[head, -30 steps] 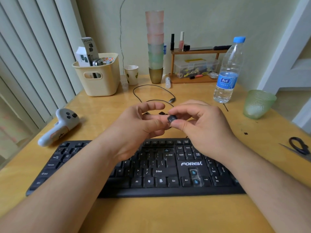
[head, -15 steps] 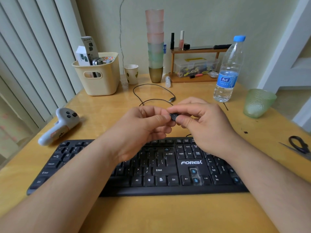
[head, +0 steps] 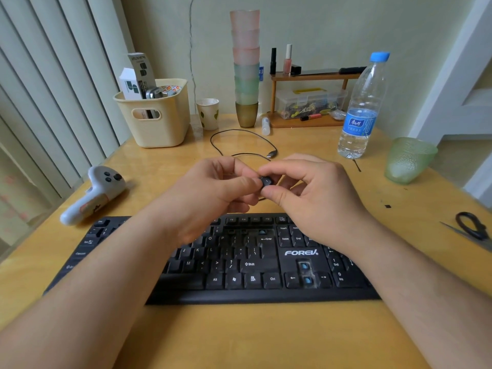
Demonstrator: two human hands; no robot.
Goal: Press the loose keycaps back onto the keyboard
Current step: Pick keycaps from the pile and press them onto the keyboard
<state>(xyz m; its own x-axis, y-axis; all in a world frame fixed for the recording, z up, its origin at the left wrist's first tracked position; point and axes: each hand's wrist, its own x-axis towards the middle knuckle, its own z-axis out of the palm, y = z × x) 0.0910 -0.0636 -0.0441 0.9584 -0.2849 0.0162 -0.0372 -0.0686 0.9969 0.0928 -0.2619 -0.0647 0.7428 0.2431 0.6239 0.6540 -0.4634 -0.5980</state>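
1. Two hands raised together above the far edge of the keyboard [head: 239, 265], meeting over the tabletop [head: 239, 336].
2. One small black keycap [head: 266, 180] pinched between thumb and forefinger of the right hand [head: 316, 198], held clear of the keyboard and above its top row.
3. Left hand [head: 210, 193] curled, thumb tip touching the near-left side of the keycap; whether gripping or only steadying, cannot tell.
4. Two bare key seats with blue stems in the arrow cluster [head: 306, 272], below the white brand lettering, between the left and right arrow keys.
5. One more blue stem showing above the Enter key [head: 262, 232].
6. Black cable [head: 239, 141] looped on the tabletop beyond the hands, its plug end just past the right fingers.
7. White handheld controller [head: 91, 195] lying left of the keyboard's far corner.
8. Cream basket [head: 157, 123] with boxes at far left; paper cup [head: 208, 113] beside it; tall stack of tinted cups [head: 246, 67] next along.
9. Water bottle [head: 362, 107] with blue cap at far right, green glass [head: 408, 159] to its right, scissors [head: 471, 227] near the right edge.
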